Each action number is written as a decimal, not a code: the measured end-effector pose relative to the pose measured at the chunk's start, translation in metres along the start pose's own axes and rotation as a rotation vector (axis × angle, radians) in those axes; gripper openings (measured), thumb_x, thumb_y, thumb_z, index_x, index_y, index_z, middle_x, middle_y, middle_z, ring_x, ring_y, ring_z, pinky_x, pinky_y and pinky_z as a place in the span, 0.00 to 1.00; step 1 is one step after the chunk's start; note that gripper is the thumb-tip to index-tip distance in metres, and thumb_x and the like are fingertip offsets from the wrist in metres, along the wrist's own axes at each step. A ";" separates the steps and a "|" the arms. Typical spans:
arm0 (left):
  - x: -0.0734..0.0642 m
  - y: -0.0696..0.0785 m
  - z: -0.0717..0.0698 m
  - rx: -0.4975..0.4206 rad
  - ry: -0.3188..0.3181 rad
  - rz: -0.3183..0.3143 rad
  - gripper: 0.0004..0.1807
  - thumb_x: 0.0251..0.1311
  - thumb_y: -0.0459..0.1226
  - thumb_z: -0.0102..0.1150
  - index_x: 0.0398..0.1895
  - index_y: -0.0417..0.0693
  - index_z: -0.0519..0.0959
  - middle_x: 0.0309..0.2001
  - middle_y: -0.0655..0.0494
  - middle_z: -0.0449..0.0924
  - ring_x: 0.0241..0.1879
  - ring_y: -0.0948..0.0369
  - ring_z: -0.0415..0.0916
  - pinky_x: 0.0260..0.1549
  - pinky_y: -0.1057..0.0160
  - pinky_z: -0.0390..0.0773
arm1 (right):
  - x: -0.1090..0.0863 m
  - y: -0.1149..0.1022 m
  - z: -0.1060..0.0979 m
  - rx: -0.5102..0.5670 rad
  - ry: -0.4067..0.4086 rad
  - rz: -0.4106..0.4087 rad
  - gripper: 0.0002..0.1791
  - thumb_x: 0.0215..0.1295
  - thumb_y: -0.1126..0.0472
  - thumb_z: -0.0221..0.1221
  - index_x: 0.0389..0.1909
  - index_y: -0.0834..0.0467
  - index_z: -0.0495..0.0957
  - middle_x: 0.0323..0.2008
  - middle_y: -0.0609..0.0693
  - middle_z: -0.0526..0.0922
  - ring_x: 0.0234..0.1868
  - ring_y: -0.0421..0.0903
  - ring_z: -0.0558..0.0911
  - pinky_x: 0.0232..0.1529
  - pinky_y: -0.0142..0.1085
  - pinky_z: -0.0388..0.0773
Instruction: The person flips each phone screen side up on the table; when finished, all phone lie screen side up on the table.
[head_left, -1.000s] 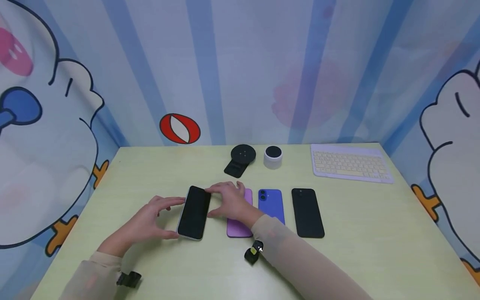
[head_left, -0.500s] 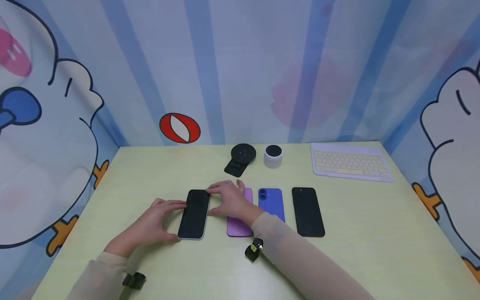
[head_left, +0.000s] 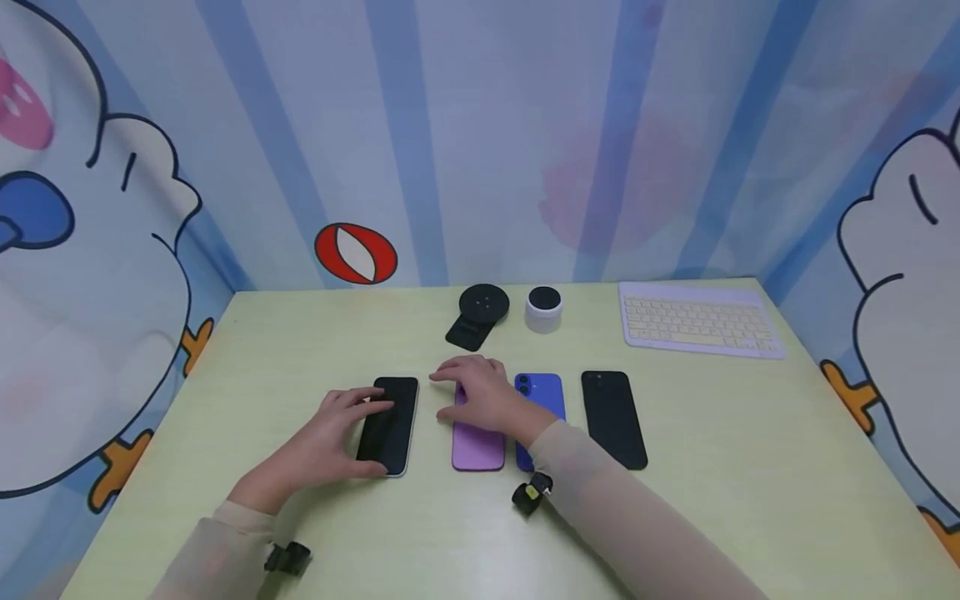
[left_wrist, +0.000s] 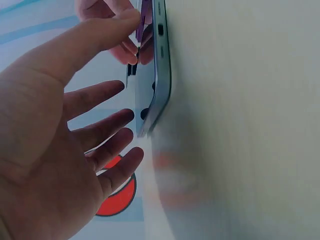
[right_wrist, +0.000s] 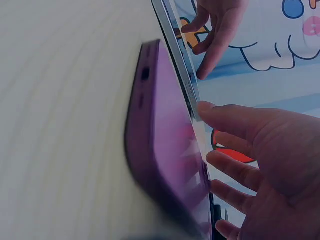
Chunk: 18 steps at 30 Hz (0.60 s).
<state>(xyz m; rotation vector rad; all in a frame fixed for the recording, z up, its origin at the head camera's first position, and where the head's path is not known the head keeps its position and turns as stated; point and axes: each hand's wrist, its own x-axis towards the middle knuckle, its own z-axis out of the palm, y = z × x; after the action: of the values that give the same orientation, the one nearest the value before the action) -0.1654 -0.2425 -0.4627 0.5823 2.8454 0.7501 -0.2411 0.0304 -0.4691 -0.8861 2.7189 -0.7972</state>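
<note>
In the head view my left hand (head_left: 318,450) is over the left side of a smartphone (head_left: 399,429) lying with its dark screen up. Its fingers are fairly straight; the left wrist view shows the thumb (left_wrist: 95,40) over the phone's bottom edge (left_wrist: 162,65), apparently not gripping it. My right hand (head_left: 487,400) hovers above a purple smartphone (head_left: 477,454), which lies back up and is partly covered by the hand. In the right wrist view the right fingers (right_wrist: 235,170) are spread and hold nothing. A blue smartphone (head_left: 551,400) lies under the right wrist.
A black smartphone (head_left: 613,421) lies to the right of the blue one. Behind stand a black folding stand with a round pad (head_left: 483,304), a small white cylinder with a dark top (head_left: 543,311) and a lilac keyboard (head_left: 701,321). A printed curtain (head_left: 510,167) backs the table (head_left: 750,500).
The dark-screen phone has been turned slightly straighter. My right hand has let go of its right edge and moved right over the purple phone; my left hand has shifted right over the phone.
</note>
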 end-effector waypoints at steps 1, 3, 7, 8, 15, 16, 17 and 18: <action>0.002 0.002 0.002 -0.001 -0.008 -0.007 0.47 0.48 0.52 0.82 0.73 0.54 0.73 0.76 0.47 0.63 0.73 0.44 0.56 0.64 0.37 0.72 | -0.003 0.003 -0.002 0.001 0.007 0.001 0.31 0.64 0.49 0.71 0.68 0.49 0.78 0.69 0.50 0.76 0.75 0.51 0.68 0.75 0.62 0.52; 0.005 0.008 0.005 -0.003 -0.016 -0.007 0.45 0.50 0.51 0.81 0.73 0.55 0.73 0.76 0.49 0.64 0.73 0.45 0.57 0.65 0.38 0.72 | -0.009 0.008 -0.006 -0.004 0.014 0.002 0.30 0.64 0.49 0.71 0.67 0.50 0.79 0.69 0.50 0.76 0.75 0.52 0.68 0.75 0.63 0.52; 0.011 0.018 0.011 0.006 -0.027 -0.001 0.44 0.51 0.50 0.80 0.72 0.56 0.74 0.74 0.51 0.68 0.72 0.46 0.60 0.66 0.37 0.70 | -0.022 0.016 -0.014 0.015 0.013 0.006 0.28 0.65 0.51 0.70 0.66 0.50 0.80 0.68 0.51 0.76 0.75 0.54 0.68 0.74 0.65 0.51; 0.012 0.021 0.013 0.007 -0.032 0.002 0.44 0.51 0.50 0.80 0.72 0.57 0.73 0.74 0.52 0.69 0.72 0.46 0.60 0.66 0.37 0.69 | -0.025 0.018 -0.016 0.024 0.011 0.009 0.28 0.65 0.51 0.70 0.66 0.50 0.80 0.68 0.52 0.76 0.75 0.54 0.68 0.74 0.65 0.50; 0.025 0.040 0.020 0.000 -0.051 0.062 0.44 0.51 0.49 0.80 0.73 0.56 0.73 0.73 0.55 0.71 0.72 0.51 0.60 0.70 0.39 0.63 | -0.043 0.027 -0.030 0.005 0.013 0.050 0.31 0.64 0.51 0.70 0.68 0.51 0.78 0.69 0.54 0.75 0.76 0.57 0.66 0.74 0.67 0.48; 0.026 0.043 0.021 0.004 -0.053 0.070 0.43 0.51 0.49 0.80 0.72 0.55 0.74 0.73 0.55 0.71 0.72 0.51 0.61 0.70 0.39 0.64 | -0.045 0.028 -0.031 -0.002 0.011 0.054 0.31 0.65 0.51 0.70 0.69 0.51 0.78 0.70 0.54 0.75 0.76 0.57 0.66 0.74 0.67 0.47; 0.028 0.045 0.022 0.009 -0.055 0.081 0.43 0.51 0.49 0.80 0.72 0.54 0.74 0.72 0.55 0.72 0.71 0.51 0.61 0.69 0.39 0.64 | -0.047 0.030 -0.032 -0.008 0.012 0.056 0.32 0.65 0.51 0.70 0.69 0.52 0.77 0.70 0.54 0.75 0.76 0.57 0.66 0.74 0.67 0.47; 0.029 0.047 0.023 0.013 -0.059 0.086 0.43 0.51 0.49 0.80 0.71 0.54 0.75 0.72 0.55 0.72 0.71 0.51 0.61 0.69 0.40 0.64 | -0.049 0.031 -0.033 -0.010 0.011 0.060 0.32 0.65 0.51 0.70 0.69 0.52 0.77 0.70 0.54 0.75 0.76 0.57 0.66 0.74 0.67 0.46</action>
<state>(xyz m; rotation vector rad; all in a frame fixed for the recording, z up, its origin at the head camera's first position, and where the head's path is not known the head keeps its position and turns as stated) -0.1713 -0.1825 -0.4605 0.7208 2.7889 0.7164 -0.2275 0.0943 -0.4584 -0.7996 2.7472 -0.7803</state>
